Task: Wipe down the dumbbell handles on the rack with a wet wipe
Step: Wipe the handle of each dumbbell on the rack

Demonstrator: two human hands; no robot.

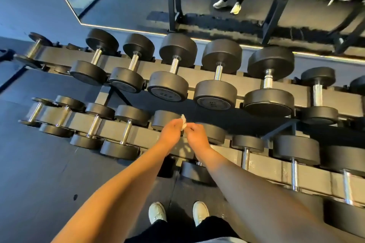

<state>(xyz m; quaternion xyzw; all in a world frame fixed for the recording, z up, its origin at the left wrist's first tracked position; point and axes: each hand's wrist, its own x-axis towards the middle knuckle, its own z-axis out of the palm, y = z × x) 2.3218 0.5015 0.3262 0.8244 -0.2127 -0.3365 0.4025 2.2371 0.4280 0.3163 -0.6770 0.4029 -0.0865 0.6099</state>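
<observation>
A black two-tier rack [262, 171] carries black dumbbells with chrome handles. My left hand [171, 131] and my right hand [197, 134] meet over the middle of the lower tier. Between them they pinch a small white wet wipe [183, 121], which sticks up above my fingers. The handle of the dumbbell [166, 118] under my hands is hidden by them. Bare chrome handles show on the neighbours, such as one to the left [126, 132] and one to the right [245, 159]. The upper-tier handles [174, 65] lie beyond my hands.
A wall mirror [217, 6] behind the rack reflects the rack and a person's legs and shoes. Dark rubber flooring [39, 163] spreads to the left. My two white shoes [158, 213] stand close to the rack's front.
</observation>
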